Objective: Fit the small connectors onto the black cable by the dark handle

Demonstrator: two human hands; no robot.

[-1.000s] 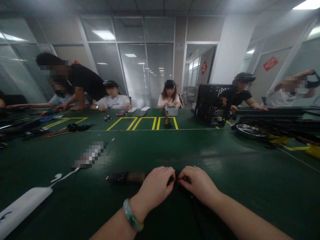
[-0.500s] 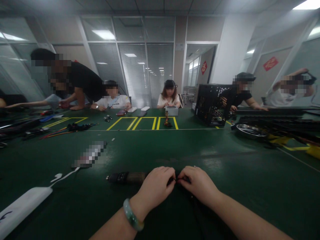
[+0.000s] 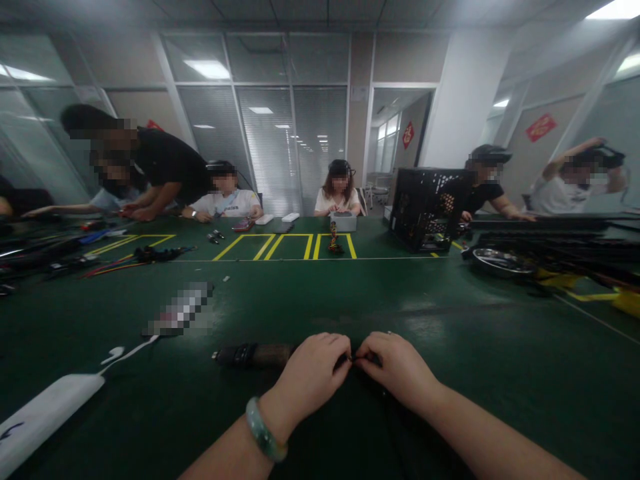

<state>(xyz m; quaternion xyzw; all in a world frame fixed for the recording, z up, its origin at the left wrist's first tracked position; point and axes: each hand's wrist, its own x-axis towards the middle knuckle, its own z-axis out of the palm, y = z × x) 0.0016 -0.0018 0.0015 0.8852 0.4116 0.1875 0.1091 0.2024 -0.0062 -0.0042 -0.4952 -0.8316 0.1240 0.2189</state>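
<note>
My left hand [image 3: 320,360], with a green bangle [image 3: 263,427] on its wrist, is closed in a pinch. Its fingertips meet those of my right hand [image 3: 395,363], also pinched. What lies between them is tiny and dark, mostly hidden by the fingers. Below the right hand a dark, cable-like strand shows faintly and runs down toward me. A dark cylindrical tool [image 3: 270,355] with a black ribbed collar and a small metal tip lies on the table, its right end covered by my left hand.
On the green table [image 3: 320,293] a white power strip [image 3: 55,413] lies left, its cord leading to a blurred-out object [image 3: 183,310]. A black computer case [image 3: 425,210] stands at the back right, near a shiny round part [image 3: 503,261]. Loose cables [image 3: 150,255] lie left; several people sit opposite.
My hands hold almost the same pose. Across the table at the left, the person in black has drawn the arms together and shifted slightly.
</note>
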